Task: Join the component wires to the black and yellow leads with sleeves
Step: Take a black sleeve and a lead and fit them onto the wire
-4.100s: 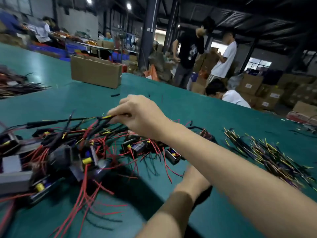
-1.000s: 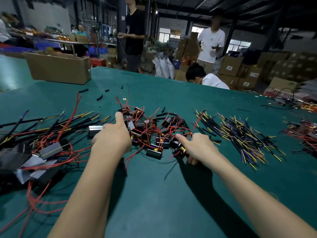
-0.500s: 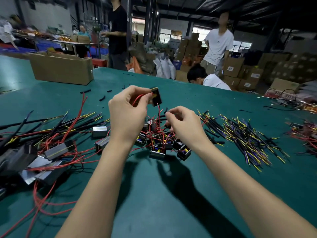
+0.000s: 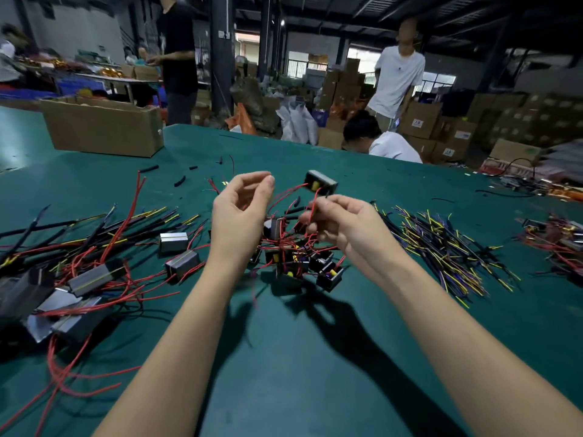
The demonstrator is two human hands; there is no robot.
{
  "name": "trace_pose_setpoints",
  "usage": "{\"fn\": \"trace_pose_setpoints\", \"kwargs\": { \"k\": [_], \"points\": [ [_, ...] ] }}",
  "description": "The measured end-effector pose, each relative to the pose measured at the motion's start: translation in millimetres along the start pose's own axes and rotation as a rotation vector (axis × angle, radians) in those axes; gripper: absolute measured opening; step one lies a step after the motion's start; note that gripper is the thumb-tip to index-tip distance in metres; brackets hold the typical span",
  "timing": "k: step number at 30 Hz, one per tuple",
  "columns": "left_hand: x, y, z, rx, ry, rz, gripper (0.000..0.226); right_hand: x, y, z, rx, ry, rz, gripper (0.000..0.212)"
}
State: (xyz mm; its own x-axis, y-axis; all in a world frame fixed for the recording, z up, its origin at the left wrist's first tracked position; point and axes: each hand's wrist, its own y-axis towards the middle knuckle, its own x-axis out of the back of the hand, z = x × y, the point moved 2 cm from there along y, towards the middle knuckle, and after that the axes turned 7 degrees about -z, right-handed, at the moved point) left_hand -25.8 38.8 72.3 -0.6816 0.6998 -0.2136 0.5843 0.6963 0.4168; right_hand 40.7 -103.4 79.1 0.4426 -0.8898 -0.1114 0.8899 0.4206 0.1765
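Right hand (image 4: 342, 230) pinches a thin red wire (image 4: 314, 205) between thumb and forefinger; wire runs up and slightly away to the small black component (image 4: 320, 182), which hangs in the air just above and beyond the fingertips, not touching the table. Left hand (image 4: 239, 216) is raised beside it, thumb and forefinger curled close together; can't tell if they hold the other red wire. Rest of the components (image 4: 299, 263) sit piled below both hands. Black and yellow leads (image 4: 441, 247) lie fanned toward the table's (image 4: 299, 357) right edge, long axes running near-to-far, nearer the right hand, so it probably reaches there.
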Motion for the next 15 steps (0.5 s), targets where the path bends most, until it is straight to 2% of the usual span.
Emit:
{"fn": "trace_pose_setpoints", "kwargs": {
  "k": [3, 6, 8, 11, 13, 15],
  "points": [
    [1.6, -1.6, 2.9, -0.155, 0.193, -0.097, 0.017, 5.5, 2.4, 12.2, -0.035, 0.246, -0.063, 0.016],
    [-0.2, -2.8, 8.9, -0.186, 0.218, -0.077, 0.019, 11.7, 7.1, 24.0, -0.062, 0.467, -0.112, 0.012],
    [-5.7, -4.8, 13.7, -0.112, 0.187, 0.052, 0.017, 17.5, 10.9, 28.2, -0.072, 0.579, -0.162, 0.011],
    [-15.2, -11.0, 25.1, 0.059, 0.211, 0.324, 0.012, 23.4, 14.3, 24.1, -0.074, 0.517, -0.244, 0.011],
    [-19.0, -16.1, 35.6, 0.166, 0.305, 0.450, 0.022, 24.3, 16.1, 16.7, -0.094, 0.490, -0.274, 0.009],
    [-20.5, -19.6, 43.2, 0.194, 0.460, 0.484, 0.034, 23.5, 17.6, 9.2, -0.122, 0.493, -0.294, 0.012]
  ]
}}
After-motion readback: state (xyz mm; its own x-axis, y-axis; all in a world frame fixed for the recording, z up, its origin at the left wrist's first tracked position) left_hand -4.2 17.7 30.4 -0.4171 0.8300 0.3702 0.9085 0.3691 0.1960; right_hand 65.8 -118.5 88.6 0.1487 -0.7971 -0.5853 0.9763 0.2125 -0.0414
